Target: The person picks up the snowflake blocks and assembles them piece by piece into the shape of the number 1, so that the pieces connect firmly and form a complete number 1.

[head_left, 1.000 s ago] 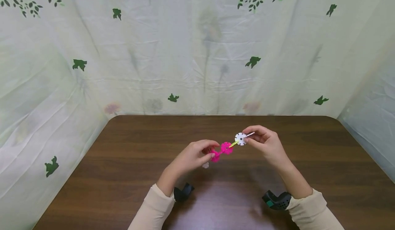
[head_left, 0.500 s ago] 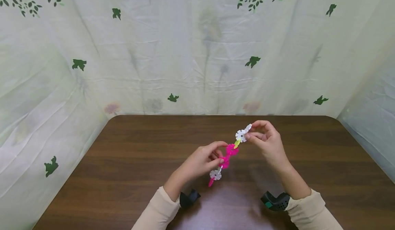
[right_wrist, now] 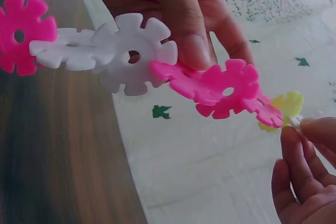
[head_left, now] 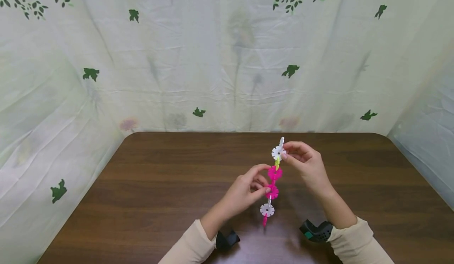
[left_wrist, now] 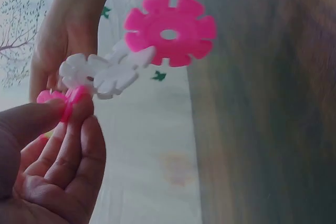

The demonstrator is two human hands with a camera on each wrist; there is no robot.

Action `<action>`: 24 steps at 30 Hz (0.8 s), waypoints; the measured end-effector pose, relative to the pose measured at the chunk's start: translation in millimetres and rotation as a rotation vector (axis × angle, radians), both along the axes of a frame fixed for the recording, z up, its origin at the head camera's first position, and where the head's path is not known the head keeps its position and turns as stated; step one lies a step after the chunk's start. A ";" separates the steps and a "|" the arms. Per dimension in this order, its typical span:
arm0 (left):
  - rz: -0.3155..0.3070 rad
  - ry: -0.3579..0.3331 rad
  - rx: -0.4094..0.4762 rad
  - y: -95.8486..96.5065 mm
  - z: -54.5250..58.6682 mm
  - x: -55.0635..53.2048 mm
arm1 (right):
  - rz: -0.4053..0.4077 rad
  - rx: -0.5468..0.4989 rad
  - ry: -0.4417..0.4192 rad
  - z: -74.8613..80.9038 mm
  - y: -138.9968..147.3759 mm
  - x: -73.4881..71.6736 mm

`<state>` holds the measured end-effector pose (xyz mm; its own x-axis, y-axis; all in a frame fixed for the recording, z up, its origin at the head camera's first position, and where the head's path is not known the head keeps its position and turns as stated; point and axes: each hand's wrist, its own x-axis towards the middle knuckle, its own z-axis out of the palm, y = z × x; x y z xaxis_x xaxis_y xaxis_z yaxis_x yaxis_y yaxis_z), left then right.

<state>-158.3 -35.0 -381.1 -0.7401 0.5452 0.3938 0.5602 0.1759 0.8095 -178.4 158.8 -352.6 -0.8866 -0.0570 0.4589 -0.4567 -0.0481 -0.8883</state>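
A chain of slotted flower-shaped plastic discs hangs between both hands, almost in line with my forward gaze in the head view. My right hand (head_left: 308, 167) pinches the white disc (head_left: 278, 153) near its far end, where another white disc sits edge-on. A yellow disc (head_left: 277, 164) links that one to a pink disc (head_left: 274, 173). With thumb and fingers, my left hand (head_left: 244, 189) holds the lower pink disc (head_left: 272, 192). Below it dangle a white disc (head_left: 267, 210) and an edge-on pink disc (right_wrist: 25, 35), both free of the fingers.
The brown wooden table (head_left: 159, 185) lies beneath the hands. A pale curtain (head_left: 213, 59) with leaf and bird prints stands behind it and along both sides. Black wrist devices, such as the right one (head_left: 317, 231), sit by the cuffs.
The chain has swung from a slant to nearly straight away from me. My left hand has moved right and nearer; the chain's near end has come into view. The right hand has barely shifted.
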 end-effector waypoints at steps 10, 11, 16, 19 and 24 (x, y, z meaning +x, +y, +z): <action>0.046 -0.109 0.098 10.1 15.9 19.5 | 0.003 0.069 -0.055 -11.7 0.2 -7.1; 0.057 -0.121 0.102 10.9 15.4 20.3 | 0.006 0.070 -0.067 -13.6 0.0 -8.1; 0.087 -0.180 0.128 14.1 8.7 20.5 | 0.023 0.090 -0.086 -23.4 -1.3 -13.3; 0.085 -0.232 0.148 14.3 4.0 18.3 | 0.019 0.103 -0.101 -29.8 -2.0 -16.1; 0.052 -0.351 0.171 11.8 -2.6 12.3 | 0.021 0.130 -0.122 -42.1 -3.0 -21.7</action>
